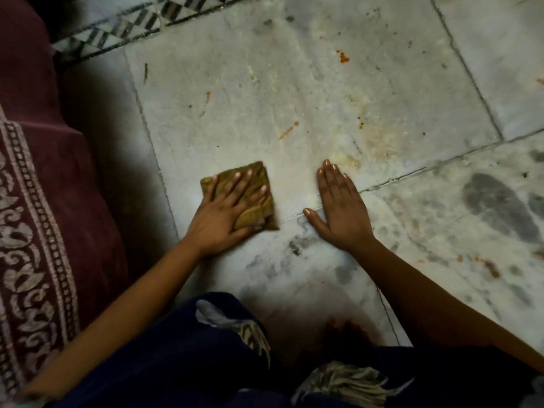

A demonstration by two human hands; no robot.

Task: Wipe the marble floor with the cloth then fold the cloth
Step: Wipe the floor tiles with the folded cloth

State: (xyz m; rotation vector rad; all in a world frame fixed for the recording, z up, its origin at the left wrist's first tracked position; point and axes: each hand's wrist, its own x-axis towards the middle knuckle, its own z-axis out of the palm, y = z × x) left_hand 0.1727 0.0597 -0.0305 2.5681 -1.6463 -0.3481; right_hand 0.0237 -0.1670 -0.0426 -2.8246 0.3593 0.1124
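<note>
Cloth [259, 198], one small ochre square already doubled over, lies on the marble floor [294, 98] under my left hand [223, 213], just left of the seam where two slabs meet. I press it flat with the fingers straight and spread, the palm on its near left corner, nothing curled round it. My right hand [341, 207] rests flat on bare marble just right of the cloth, apart from it, fingers straight and together, thumb out toward the cloth, holding nothing. What the next stroke turns on, as I judge it: the dirt lies far and right of the cloth, so the left hand, already on it, is the one to push it away from me and across. I count five or so orange stains [343, 57] scattered over the far slab, a yellowish smear [376, 142] just beyond my right fingertips, and more orange flecks [488, 266] on the grey-veined slab at near right. Wiping looks far from done; the final fold is still to come. One maroon patterned rug [38, 201] runs down the left edge, and a black-and-white inlaid border [141, 25] crosses the far left corner. My knees, in dark cloth, fill the near edge.
</note>
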